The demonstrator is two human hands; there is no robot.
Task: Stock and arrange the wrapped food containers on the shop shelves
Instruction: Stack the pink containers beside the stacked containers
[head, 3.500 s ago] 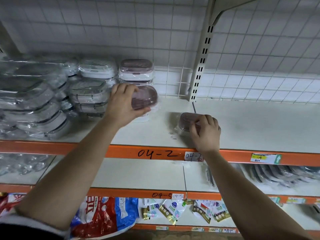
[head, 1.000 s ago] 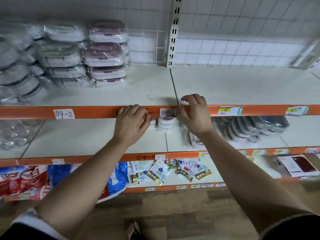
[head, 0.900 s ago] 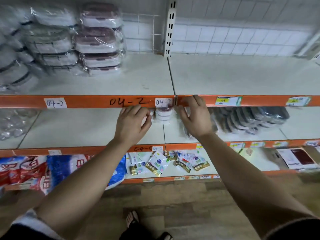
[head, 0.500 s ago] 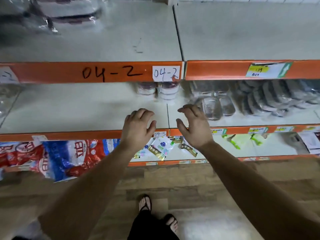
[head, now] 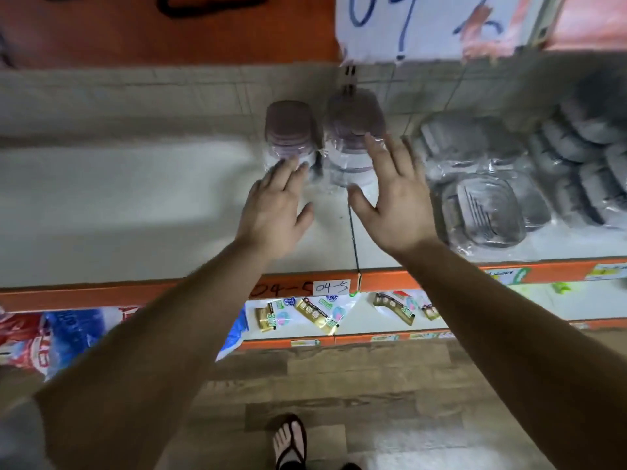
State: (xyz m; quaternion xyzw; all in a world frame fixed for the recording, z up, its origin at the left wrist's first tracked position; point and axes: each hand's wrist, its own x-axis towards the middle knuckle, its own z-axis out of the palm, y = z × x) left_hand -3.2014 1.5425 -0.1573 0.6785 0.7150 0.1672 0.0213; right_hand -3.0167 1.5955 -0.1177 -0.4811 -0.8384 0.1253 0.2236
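Two plastic-wrapped stacks of purple-lidded food containers stand side by side at the back of the middle shelf (head: 135,205): the left stack (head: 291,130) and the right stack (head: 353,130). My left hand (head: 276,205) reaches into the shelf with straight fingers, its fingertips at the front of the left stack. My right hand (head: 395,195) is spread open, its fingers lying against the right side of the right stack. Neither hand holds anything.
Wrapped grey containers (head: 481,208) are piled on the shelf to the right of my right hand. The orange edge of the upper shelf (head: 169,28) with a paper label hangs close overhead. Sachets (head: 315,310) and bags lie on the lowest shelf. My sandalled foot (head: 290,439) stands on the wooden floor.
The view dropped from the top shelf to the middle shelf. Both hands left the orange shelf edge, moved down and forward into the middle shelf, and reached the two purple-lidded stacks.
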